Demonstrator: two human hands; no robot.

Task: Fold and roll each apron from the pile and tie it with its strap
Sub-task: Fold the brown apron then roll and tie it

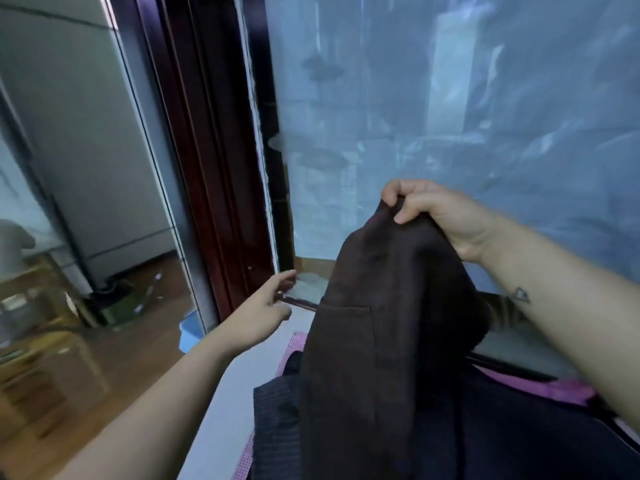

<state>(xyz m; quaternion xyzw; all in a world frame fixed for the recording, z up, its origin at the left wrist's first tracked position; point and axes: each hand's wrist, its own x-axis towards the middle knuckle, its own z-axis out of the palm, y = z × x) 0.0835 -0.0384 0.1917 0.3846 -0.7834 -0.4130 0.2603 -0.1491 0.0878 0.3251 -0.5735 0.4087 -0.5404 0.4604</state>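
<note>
Frosted blue window point(450, 116) ahead, dark red frame point(207, 150) on its left, wood floor point(145, 341), wooden shelf point(41, 341) far left.

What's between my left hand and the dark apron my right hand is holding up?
Nothing: in the head view, only pale surface shows between the left hand and the apron.

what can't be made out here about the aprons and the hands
1. Head view: the strap of the dark brown fabric apron, pinched by the right hand, is hidden in its own folds.
2. Head view: the pile of dark cloth aprons is covered by the raised apron and cut off by the bottom edge, so no count is possible.
3. Head view: the left hand is motion-blurred, and its target is unclear.
</note>
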